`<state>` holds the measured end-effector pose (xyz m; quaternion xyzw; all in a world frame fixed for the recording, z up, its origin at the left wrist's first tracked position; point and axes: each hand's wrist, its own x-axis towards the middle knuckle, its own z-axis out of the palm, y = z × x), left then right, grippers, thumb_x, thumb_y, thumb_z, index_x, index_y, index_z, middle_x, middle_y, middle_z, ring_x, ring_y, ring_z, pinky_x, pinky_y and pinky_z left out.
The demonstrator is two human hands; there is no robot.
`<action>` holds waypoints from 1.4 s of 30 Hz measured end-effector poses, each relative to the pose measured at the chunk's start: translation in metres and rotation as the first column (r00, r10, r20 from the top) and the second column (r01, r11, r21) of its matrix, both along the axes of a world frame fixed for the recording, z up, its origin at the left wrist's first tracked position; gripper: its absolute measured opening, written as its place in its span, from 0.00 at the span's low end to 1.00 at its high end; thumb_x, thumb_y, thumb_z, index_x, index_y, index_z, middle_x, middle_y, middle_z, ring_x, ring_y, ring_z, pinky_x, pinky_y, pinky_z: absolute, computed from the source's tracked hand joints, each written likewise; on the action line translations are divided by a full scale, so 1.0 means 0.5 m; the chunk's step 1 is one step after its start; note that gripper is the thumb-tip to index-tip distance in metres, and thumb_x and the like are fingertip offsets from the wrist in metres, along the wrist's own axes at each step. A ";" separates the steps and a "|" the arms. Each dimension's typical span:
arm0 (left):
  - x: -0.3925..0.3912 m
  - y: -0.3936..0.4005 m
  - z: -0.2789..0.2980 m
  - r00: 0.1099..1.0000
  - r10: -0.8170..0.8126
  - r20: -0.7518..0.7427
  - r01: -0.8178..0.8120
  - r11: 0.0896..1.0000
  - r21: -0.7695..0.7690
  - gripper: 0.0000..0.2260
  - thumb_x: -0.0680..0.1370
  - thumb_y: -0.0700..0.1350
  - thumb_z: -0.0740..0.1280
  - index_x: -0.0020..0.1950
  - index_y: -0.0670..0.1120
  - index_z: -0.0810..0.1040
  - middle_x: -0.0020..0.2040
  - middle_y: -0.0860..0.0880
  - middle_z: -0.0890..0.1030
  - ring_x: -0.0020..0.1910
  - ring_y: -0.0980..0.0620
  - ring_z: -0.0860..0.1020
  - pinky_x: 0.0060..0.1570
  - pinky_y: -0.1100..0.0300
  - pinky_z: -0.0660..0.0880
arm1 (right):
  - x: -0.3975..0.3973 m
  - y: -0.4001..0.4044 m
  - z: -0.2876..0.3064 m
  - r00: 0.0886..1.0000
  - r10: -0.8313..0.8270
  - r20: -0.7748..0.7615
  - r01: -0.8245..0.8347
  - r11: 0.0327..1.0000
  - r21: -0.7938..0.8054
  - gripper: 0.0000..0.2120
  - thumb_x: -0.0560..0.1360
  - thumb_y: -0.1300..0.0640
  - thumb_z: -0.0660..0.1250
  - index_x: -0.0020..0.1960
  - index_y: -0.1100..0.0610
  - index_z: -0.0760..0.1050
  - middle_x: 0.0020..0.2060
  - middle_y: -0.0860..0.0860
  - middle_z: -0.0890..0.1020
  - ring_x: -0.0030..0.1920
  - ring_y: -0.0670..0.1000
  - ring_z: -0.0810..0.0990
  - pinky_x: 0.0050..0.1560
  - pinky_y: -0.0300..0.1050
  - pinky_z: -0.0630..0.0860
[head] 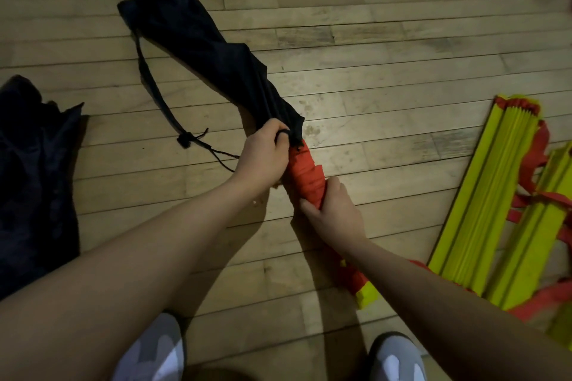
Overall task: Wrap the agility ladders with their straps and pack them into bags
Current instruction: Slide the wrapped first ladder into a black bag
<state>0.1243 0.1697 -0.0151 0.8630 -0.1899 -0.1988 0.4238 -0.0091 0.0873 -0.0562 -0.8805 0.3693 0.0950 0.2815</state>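
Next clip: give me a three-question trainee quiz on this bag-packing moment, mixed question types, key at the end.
1. True or false: the wrapped ladder is fully inside the black bag.
2. Which hand grips the bag's opening? A) left hand B) right hand C) neither
3. Fill in: the unwrapped ladders lie on the wooden floor to the person's ____.

Key:
1. False; its red strap wrapping and yellow end still show outside.
2. A; the right hand holds the wrapped ladder.
3. right. A second dark bag lies on the left.
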 end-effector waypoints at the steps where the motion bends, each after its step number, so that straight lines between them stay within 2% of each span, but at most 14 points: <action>1: 0.002 0.004 0.002 1.000 -0.014 0.001 0.014 1.000 -0.005 0.08 0.83 0.43 0.57 0.56 0.46 0.74 0.38 0.51 0.75 0.32 0.58 0.72 0.27 0.73 0.66 | 0.010 0.000 0.004 0.999 -0.028 0.041 0.026 0.998 0.053 0.20 0.73 0.43 0.66 0.54 0.57 0.66 0.46 0.50 0.73 0.44 0.54 0.76 0.42 0.49 0.72; 7: 0.006 0.041 -0.008 0.998 -0.059 -0.032 0.058 0.998 -0.034 0.05 0.82 0.44 0.59 0.50 0.46 0.74 0.42 0.48 0.77 0.37 0.55 0.74 0.34 0.67 0.68 | 0.085 0.004 0.007 0.962 -0.185 0.199 0.134 0.960 0.245 0.20 0.71 0.45 0.71 0.51 0.58 0.69 0.44 0.52 0.77 0.44 0.52 0.78 0.42 0.50 0.76; 9: 0.006 0.057 -0.017 0.997 -0.060 -0.054 0.059 0.998 -0.024 0.05 0.82 0.43 0.59 0.51 0.46 0.74 0.44 0.48 0.78 0.39 0.55 0.75 0.37 0.65 0.69 | 0.112 -0.002 0.001 0.951 -0.202 0.234 0.130 0.948 0.290 0.20 0.70 0.46 0.72 0.50 0.59 0.70 0.43 0.53 0.78 0.42 0.50 0.78 0.35 0.42 0.73; 12: -0.001 0.077 -0.029 0.991 -0.095 -0.099 0.095 0.995 0.003 0.04 0.81 0.39 0.60 0.52 0.45 0.74 0.47 0.47 0.77 0.38 0.59 0.75 0.34 0.72 0.70 | 0.141 -0.007 -0.017 0.944 -0.242 0.224 0.153 0.923 0.353 0.17 0.72 0.54 0.72 0.51 0.59 0.66 0.43 0.54 0.77 0.38 0.46 0.75 0.26 0.30 0.67; 14: -0.009 0.085 -0.038 0.983 -0.124 -0.134 0.127 0.992 0.021 0.06 0.79 0.38 0.62 0.55 0.46 0.74 0.51 0.48 0.76 0.41 0.58 0.76 0.40 0.68 0.74 | 0.152 -0.005 -0.024 0.935 -0.283 0.211 0.188 0.905 0.383 0.16 0.73 0.58 0.69 0.55 0.61 0.65 0.46 0.57 0.78 0.40 0.49 0.76 0.29 0.29 0.68; 15: -0.013 0.088 -0.043 0.979 -0.145 -0.144 0.152 0.987 0.041 0.08 0.78 0.38 0.62 0.57 0.46 0.74 0.53 0.48 0.75 0.45 0.55 0.77 0.45 0.63 0.75 | 0.154 -0.004 -0.027 0.935 -0.267 0.235 0.178 0.923 0.340 0.20 0.73 0.59 0.69 0.60 0.63 0.66 0.49 0.58 0.78 0.44 0.52 0.77 0.36 0.30 0.71; 17: -0.019 0.094 -0.048 0.968 -0.203 -0.149 0.219 0.971 0.100 0.15 0.78 0.40 0.64 0.64 0.46 0.71 0.58 0.50 0.71 0.56 0.52 0.74 0.54 0.61 0.72 | 0.155 -0.007 -0.032 0.943 -0.119 0.311 0.071 0.984 0.162 0.26 0.72 0.60 0.69 0.68 0.60 0.65 0.57 0.58 0.73 0.55 0.55 0.71 0.52 0.41 0.69; 19: -0.032 0.096 -0.050 0.954 -0.258 -0.150 0.282 0.944 0.171 0.25 0.77 0.46 0.67 0.72 0.47 0.63 0.63 0.50 0.67 0.64 0.49 0.69 0.63 0.57 0.67 | 0.150 -0.014 -0.024 0.933 0.079 0.350 -0.088 0.996 0.010 0.25 0.72 0.64 0.67 0.67 0.54 0.69 0.61 0.57 0.69 0.58 0.56 0.67 0.57 0.47 0.67; 22: -0.065 0.091 -0.052 0.945 -0.316 -0.088 0.326 0.884 0.333 0.43 0.72 0.60 0.70 0.77 0.46 0.50 0.67 0.47 0.61 0.67 0.47 0.61 0.68 0.54 0.59 | 0.137 -0.034 -0.015 0.884 0.282 0.372 -0.260 0.960 -0.109 0.15 0.72 0.68 0.65 0.57 0.58 0.79 0.62 0.56 0.74 0.57 0.59 0.71 0.57 0.51 0.69; 26: -0.103 0.069 -0.067 0.915 -0.402 -0.015 0.347 0.770 0.535 0.63 0.60 0.74 0.69 0.77 0.43 0.38 0.67 0.46 0.58 0.68 0.45 0.59 0.70 0.52 0.55 | 0.123 -0.056 -0.009 0.871 0.331 0.363 -0.313 0.944 -0.109 0.14 0.71 0.70 0.64 0.55 0.63 0.79 0.58 0.55 0.79 0.56 0.58 0.76 0.56 0.54 0.73; 29: -0.134 0.048 -0.071 0.869 -0.493 0.036 0.369 0.696 0.616 0.69 0.56 0.77 0.69 0.76 0.40 0.33 0.66 0.46 0.58 0.65 0.45 0.60 0.69 0.51 0.56 | 0.114 -0.073 -0.003 0.888 0.331 0.319 -0.308 0.943 -0.123 0.15 0.72 0.68 0.64 0.55 0.61 0.81 0.58 0.54 0.80 0.57 0.57 0.78 0.55 0.53 0.73; 35: -0.157 0.021 -0.066 0.833 -0.551 0.042 0.386 0.635 0.670 0.68 0.58 0.73 0.71 0.76 0.37 0.34 0.61 0.45 0.61 0.59 0.46 0.63 0.64 0.52 0.60 | 0.079 -0.092 -0.003 0.915 0.310 0.258 -0.294 0.950 -0.101 0.15 0.72 0.65 0.63 0.56 0.57 0.81 0.58 0.51 0.81 0.58 0.57 0.77 0.58 0.54 0.71; 39: -0.156 0.026 -0.063 0.808 -0.583 0.085 0.419 0.670 0.612 0.60 0.64 0.67 0.71 0.77 0.39 0.37 0.60 0.46 0.60 0.59 0.46 0.62 0.62 0.54 0.59 | 0.059 -0.101 -0.008 0.904 0.355 0.238 -0.306 0.926 -0.220 0.12 0.73 0.65 0.63 0.53 0.57 0.80 0.60 0.49 0.79 0.59 0.56 0.75 0.52 0.44 0.59; 42: -0.131 0.046 -0.057 0.781 -0.603 0.165 0.421 0.702 0.574 0.52 0.67 0.62 0.70 0.78 0.42 0.42 0.59 0.47 0.61 0.59 0.47 0.62 0.61 0.55 0.59 | 0.049 -0.101 -0.003 0.853 0.452 0.261 -0.383 0.882 -0.276 0.11 0.72 0.64 0.60 0.51 0.59 0.78 0.61 0.53 0.79 0.61 0.58 0.75 0.55 0.47 0.61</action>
